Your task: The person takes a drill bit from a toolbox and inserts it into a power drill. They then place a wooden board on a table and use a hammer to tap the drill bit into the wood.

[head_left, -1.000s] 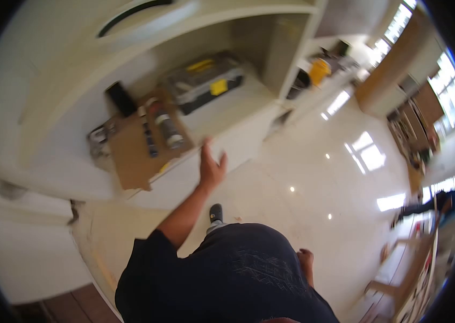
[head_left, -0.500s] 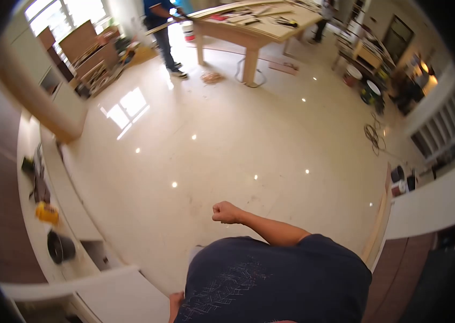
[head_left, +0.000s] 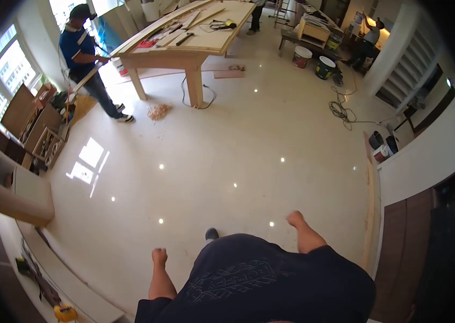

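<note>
Standing on the glossy floor (head_left: pixel 222 156), the wearer (head_left: pixel 265 293) is well apart from the wooden table (head_left: pixel 157 61). On the table's near side, the left hand (head_left: pixel 159 257) hangs with fingers curled; whether it grips anything cannot be told. The right hand (head_left: pixel 295 218), also on that side, appears loosely curled; its contents cannot be determined. Nearest the left hand, a yellow item (head_left: pixel 66 313) lies on a low ledge (head_left: pixel 74 280), well to the near left of the table. Nearest the right hand, a timber strip (head_left: pixel 370 215) runs along the floor, to the table's near right. Wood shavings (head_left: pixel 159 111) lie near the table's front legs. A co-worker (head_left: pixel 79 51) stands beside its left end.
</note>
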A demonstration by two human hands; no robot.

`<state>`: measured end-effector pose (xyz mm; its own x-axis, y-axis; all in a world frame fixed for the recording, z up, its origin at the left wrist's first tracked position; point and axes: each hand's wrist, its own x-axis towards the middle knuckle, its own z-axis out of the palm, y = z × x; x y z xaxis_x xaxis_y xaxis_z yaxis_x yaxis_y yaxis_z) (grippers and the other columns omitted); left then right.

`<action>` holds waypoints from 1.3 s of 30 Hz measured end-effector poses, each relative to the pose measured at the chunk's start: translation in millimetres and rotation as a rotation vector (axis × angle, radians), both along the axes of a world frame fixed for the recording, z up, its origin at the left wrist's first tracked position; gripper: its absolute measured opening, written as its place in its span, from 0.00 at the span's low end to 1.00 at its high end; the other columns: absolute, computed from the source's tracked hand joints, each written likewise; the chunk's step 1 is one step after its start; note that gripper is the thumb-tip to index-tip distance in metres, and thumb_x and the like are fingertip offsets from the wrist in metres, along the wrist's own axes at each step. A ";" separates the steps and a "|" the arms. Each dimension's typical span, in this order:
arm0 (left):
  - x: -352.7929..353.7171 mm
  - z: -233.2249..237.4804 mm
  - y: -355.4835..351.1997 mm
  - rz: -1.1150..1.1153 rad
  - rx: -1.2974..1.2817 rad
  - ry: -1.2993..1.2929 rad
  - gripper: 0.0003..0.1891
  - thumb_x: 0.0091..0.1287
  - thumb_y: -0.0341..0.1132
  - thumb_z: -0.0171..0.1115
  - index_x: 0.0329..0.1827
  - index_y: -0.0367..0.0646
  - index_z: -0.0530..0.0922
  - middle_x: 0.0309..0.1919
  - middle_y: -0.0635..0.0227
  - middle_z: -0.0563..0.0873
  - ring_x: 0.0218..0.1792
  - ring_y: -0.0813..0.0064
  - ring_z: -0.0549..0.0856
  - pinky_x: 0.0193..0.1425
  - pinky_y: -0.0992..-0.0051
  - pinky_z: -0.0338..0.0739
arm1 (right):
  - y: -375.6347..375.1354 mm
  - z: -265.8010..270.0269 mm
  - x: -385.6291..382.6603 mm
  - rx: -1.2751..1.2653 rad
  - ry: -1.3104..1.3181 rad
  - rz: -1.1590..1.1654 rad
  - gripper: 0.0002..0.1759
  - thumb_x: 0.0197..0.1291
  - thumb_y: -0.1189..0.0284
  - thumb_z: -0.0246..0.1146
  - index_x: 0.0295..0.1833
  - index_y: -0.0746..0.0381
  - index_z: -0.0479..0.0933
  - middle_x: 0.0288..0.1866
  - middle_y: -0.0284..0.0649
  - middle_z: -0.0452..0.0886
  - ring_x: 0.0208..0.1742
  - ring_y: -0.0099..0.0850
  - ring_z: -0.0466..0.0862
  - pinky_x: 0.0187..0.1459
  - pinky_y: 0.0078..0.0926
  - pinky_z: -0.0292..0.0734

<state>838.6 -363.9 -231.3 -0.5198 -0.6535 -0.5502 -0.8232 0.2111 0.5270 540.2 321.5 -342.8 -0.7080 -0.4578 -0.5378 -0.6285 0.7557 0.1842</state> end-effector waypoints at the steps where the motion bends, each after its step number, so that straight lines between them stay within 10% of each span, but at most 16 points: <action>1: -62.5 -14.2 -20.1 -0.106 -0.056 0.100 0.14 0.62 0.36 0.60 0.35 0.29 0.84 0.32 0.45 0.88 0.35 0.51 0.88 0.42 0.57 0.79 | 18.2 9.3 12.4 -0.178 0.069 -0.621 0.07 0.52 0.72 0.61 0.32 0.58 0.85 0.34 0.43 0.87 0.37 0.42 0.86 0.40 0.41 0.81; 3: -186.9 13.1 -29.4 -0.468 -0.299 0.184 0.18 0.64 0.42 0.61 0.43 0.32 0.84 0.41 0.45 0.87 0.45 0.44 0.86 0.52 0.56 0.80 | 28.5 82.6 26.8 -0.333 0.019 -1.032 0.08 0.54 0.73 0.61 0.33 0.63 0.85 0.34 0.45 0.87 0.35 0.39 0.86 0.38 0.37 0.81; 6: -345.0 79.6 -3.8 -0.433 -0.048 0.282 0.17 0.66 0.40 0.62 0.46 0.32 0.83 0.40 0.49 0.88 0.41 0.57 0.88 0.47 0.63 0.82 | 30.0 127.4 44.9 0.132 -0.098 -0.577 0.09 0.54 0.73 0.61 0.31 0.64 0.85 0.31 0.44 0.86 0.33 0.34 0.85 0.36 0.33 0.80; 7: -390.9 102.6 12.9 -0.350 0.123 0.313 0.17 0.67 0.39 0.62 0.48 0.32 0.82 0.39 0.53 0.89 0.40 0.63 0.88 0.44 0.67 0.82 | 14.4 144.4 46.6 0.068 -0.202 -0.773 0.10 0.56 0.72 0.60 0.30 0.63 0.85 0.30 0.41 0.86 0.30 0.32 0.85 0.35 0.32 0.80; 9: -467.0 152.9 56.4 -0.242 0.415 0.452 0.17 0.69 0.39 0.61 0.52 0.33 0.81 0.41 0.61 0.88 0.39 0.72 0.87 0.42 0.72 0.81 | 2.0 133.3 50.6 -0.080 -0.297 -0.863 0.14 0.62 0.68 0.58 0.30 0.63 0.85 0.26 0.36 0.85 0.23 0.30 0.83 0.30 0.32 0.79; 10: -499.7 185.3 81.3 -0.261 0.490 0.517 0.17 0.70 0.38 0.61 0.53 0.34 0.80 0.42 0.63 0.88 0.40 0.73 0.87 0.42 0.73 0.80 | 38.0 13.8 72.4 -0.004 -0.328 -0.772 0.16 0.64 0.65 0.58 0.32 0.64 0.84 0.25 0.37 0.85 0.20 0.31 0.81 0.26 0.32 0.78; 11: -528.8 211.3 101.9 -0.276 0.569 0.572 0.16 0.71 0.38 0.61 0.55 0.35 0.80 0.42 0.65 0.87 0.40 0.73 0.87 0.43 0.73 0.80 | -28.7 137.3 30.9 -0.118 -0.320 -1.128 0.15 0.64 0.63 0.60 0.35 0.62 0.84 0.27 0.34 0.86 0.22 0.30 0.82 0.30 0.32 0.79; 15: -656.3 300.6 125.4 -0.537 0.514 0.889 0.12 0.75 0.35 0.57 0.51 0.36 0.82 0.44 0.66 0.87 0.41 0.76 0.86 0.46 0.75 0.78 | -6.3 110.8 -97.9 -0.146 -0.148 -0.795 0.11 0.61 0.63 0.59 0.33 0.56 0.84 0.30 0.38 0.85 0.36 0.34 0.84 0.42 0.38 0.77; 17: -700.5 401.5 113.2 -0.641 0.245 1.156 0.11 0.74 0.31 0.56 0.52 0.34 0.81 0.44 0.66 0.87 0.47 0.76 0.83 0.55 0.77 0.75 | 12.2 149.3 -232.2 -0.642 0.068 -1.308 0.11 0.61 0.66 0.56 0.29 0.57 0.80 0.28 0.41 0.81 0.33 0.34 0.80 0.39 0.40 0.74; 18: -708.2 457.8 112.0 -0.637 0.096 1.373 0.12 0.68 0.25 0.49 0.47 0.34 0.81 0.47 0.64 0.85 0.46 0.74 0.81 0.53 0.74 0.74 | -15.6 252.6 -304.6 -1.084 0.162 -1.512 0.14 0.65 0.66 0.56 0.28 0.60 0.76 0.28 0.36 0.78 0.33 0.28 0.77 0.38 0.33 0.72; 20: -704.5 545.2 80.6 -0.574 -0.572 1.646 0.18 0.74 0.35 0.46 0.53 0.29 0.79 0.43 0.57 0.84 0.44 0.67 0.82 0.57 0.73 0.74 | -23.5 403.0 -414.9 -1.423 0.526 -0.962 0.13 0.68 0.68 0.57 0.30 0.61 0.74 0.29 0.34 0.75 0.34 0.25 0.73 0.41 0.25 0.69; 22: -687.4 591.6 73.9 -0.740 -0.538 2.242 0.18 0.73 0.37 0.48 0.52 0.30 0.79 0.40 0.57 0.82 0.44 0.64 0.81 0.58 0.68 0.74 | -24.1 541.4 -477.8 -1.901 0.560 -0.242 0.11 0.69 0.70 0.51 0.39 0.62 0.77 0.42 0.42 0.79 0.42 0.33 0.78 0.46 0.33 0.73; 27: -753.0 646.5 120.1 -1.279 -1.085 2.383 0.18 0.73 0.38 0.48 0.51 0.31 0.78 0.40 0.57 0.82 0.45 0.64 0.80 0.58 0.67 0.74 | -85.5 734.4 -513.4 -1.580 0.783 0.997 0.12 0.70 0.69 0.50 0.39 0.63 0.77 0.41 0.42 0.79 0.42 0.33 0.78 0.46 0.33 0.73; 39: -1021.3 647.0 115.1 -1.429 -1.182 2.288 0.18 0.74 0.39 0.47 0.51 0.33 0.77 0.41 0.58 0.81 0.46 0.65 0.80 0.59 0.66 0.73 | -189.3 752.2 -728.0 -1.266 0.888 1.204 0.15 0.71 0.67 0.49 0.39 0.64 0.78 0.38 0.42 0.78 0.41 0.35 0.78 0.45 0.35 0.72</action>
